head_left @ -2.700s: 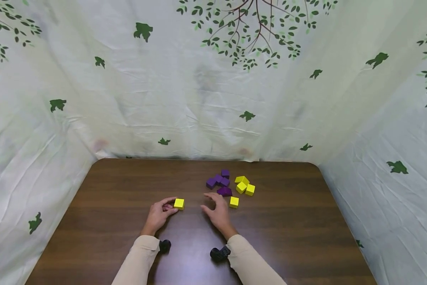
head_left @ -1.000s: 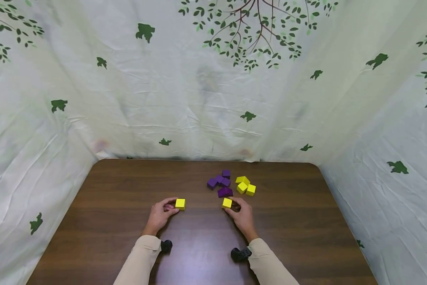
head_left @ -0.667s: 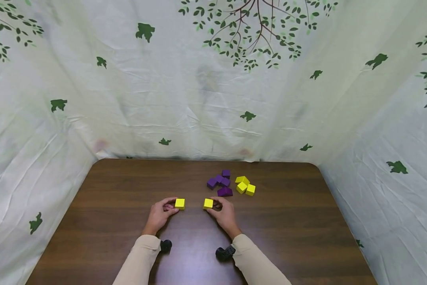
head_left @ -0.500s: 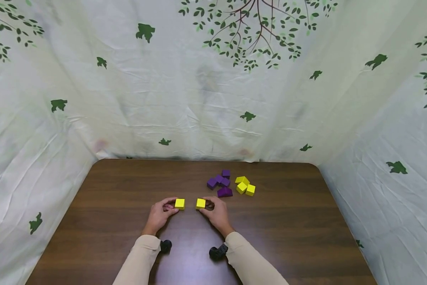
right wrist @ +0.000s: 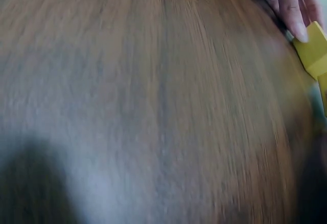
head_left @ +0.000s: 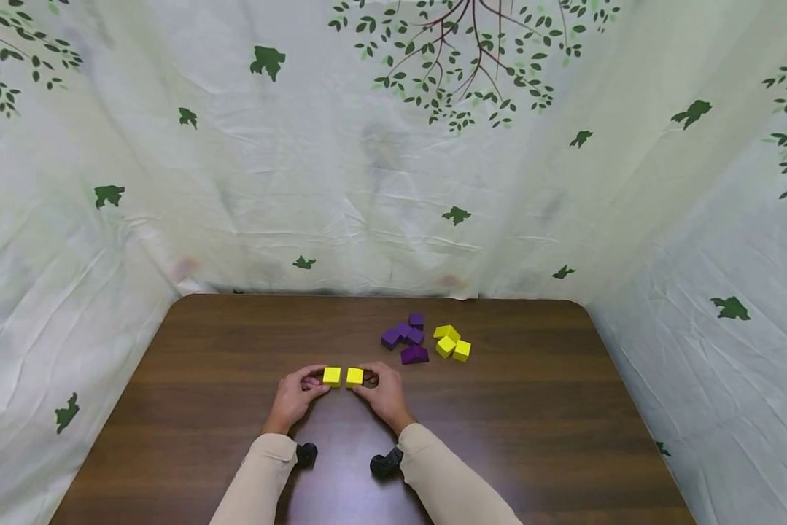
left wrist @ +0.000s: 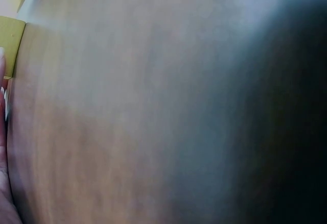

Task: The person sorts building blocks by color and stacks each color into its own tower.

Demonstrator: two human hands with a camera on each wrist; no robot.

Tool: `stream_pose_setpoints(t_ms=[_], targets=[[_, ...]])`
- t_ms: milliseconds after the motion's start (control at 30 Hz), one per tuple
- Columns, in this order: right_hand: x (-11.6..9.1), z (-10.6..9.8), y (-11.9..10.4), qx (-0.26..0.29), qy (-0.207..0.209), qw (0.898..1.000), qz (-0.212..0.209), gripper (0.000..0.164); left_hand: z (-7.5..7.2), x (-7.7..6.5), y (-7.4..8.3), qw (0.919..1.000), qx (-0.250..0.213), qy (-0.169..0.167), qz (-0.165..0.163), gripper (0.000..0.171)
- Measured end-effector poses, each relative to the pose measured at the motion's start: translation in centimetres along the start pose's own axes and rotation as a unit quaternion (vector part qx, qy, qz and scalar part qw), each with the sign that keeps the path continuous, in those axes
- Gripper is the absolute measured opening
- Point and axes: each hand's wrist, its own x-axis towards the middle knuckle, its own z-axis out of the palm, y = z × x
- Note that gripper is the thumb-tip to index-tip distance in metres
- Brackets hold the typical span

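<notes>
In the head view my left hand (head_left: 297, 397) pinches a yellow cube (head_left: 331, 377) between thumb and fingers at the middle of the brown table. Facing it, my right hand (head_left: 384, 394) pinches another yellow cube (head_left: 354, 378). The two cubes are level side by side, with a narrow gap between them. The left wrist view catches part of a yellow cube (left wrist: 10, 45) at its left edge. In the right wrist view, fingertips touch a yellow cube (right wrist: 311, 50) at the right edge; most of the hands lies outside both wrist views.
Behind the right hand, several purple blocks (head_left: 402, 332) form a loose cluster. To their right lie several yellow blocks (head_left: 446, 345). The brown table (head_left: 531, 423) ends at a pale leaf-patterned curtain (head_left: 380, 182). Each wrist bears a black camera (head_left: 385, 464).
My right hand, open beside a yellow cube at first, has taken hold of it and brought it left, close to the left hand's cube. The left hand has stayed in place.
</notes>
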Motion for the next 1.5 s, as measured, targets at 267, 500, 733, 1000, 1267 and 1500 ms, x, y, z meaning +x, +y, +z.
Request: stream_pose_setpoints(t_ms=[267, 500, 733, 1000, 1267, 1500], targets=[[0.0, 0.8, -0.3, -0.008, 0.009, 1.0, -0.002, 0.036, 0.0, 0.1, 0.0, 0.9999, -0.013, 0.003, 0.006, 0.038], [0.1, 1.2, -0.1, -0.014, 0.01, 1.0, -0.007, 0.037, 0.1, 0.0, 0.1, 0.9999, -0.008, -0.005, 0.009, 0.038], [0.0, 1.1, -0.2, -0.008, 0.003, 1.0, 0.002, 0.038, 0.1, -0.1, 0.2, 0.9999, -0.003, -0.005, 0.009, 0.039], [-0.2, 0.7, -0.3, 0.014, -0.02, 0.999, 0.026, 0.055, 0.2, -0.1, 0.2, 1.0, -0.001, -0.004, -0.002, 0.039], [-0.9, -1.2, 0.6, 0.072, -0.043, 0.996, 0.038, 0.061, 0.1, -0.1, 0.0, 1.0, 0.0, 0.001, 0.008, 0.039], [-1.5, -4.1, 2.3, 0.082, 0.023, 0.995, 0.044, 0.046, -0.1, 0.0, -0.2, 1.0, 0.004, 0.0, 0.005, 0.04]])
